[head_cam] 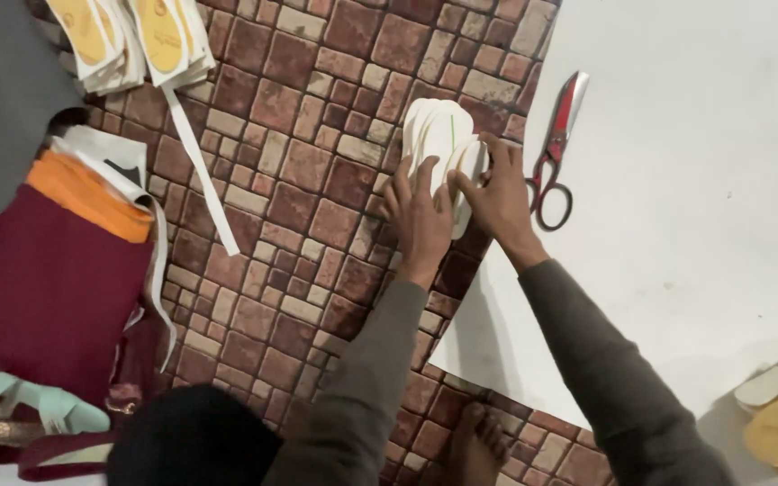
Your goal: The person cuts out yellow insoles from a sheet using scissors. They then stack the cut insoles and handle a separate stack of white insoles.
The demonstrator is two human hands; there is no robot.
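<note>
Left hand (420, 216): flat on the fanned white sole cut-outs (443, 144), fingers spread, pressing, no pinch.
Right hand (497, 193): grip pinching the right edge of the same fan.
Cut-outs: on the brick-pattern floor (299, 180), beside the white sheet (695, 180).
Scissors (556, 148): red-handled, on the sheet, just right of the hand.
Far left: maroon fabric (47, 279), stacked yellow insoles (128, 40).

Red-handled scissors (556, 153) lie on a large white sheet (695, 207) just right of the right hand, while far to the left hand's side rest stacked yellow-faced insoles (128, 36), a white strip (200, 171), maroon cloth (47, 288) and orange fabric (83, 193) on the brick-patterned floor (299, 180).
</note>
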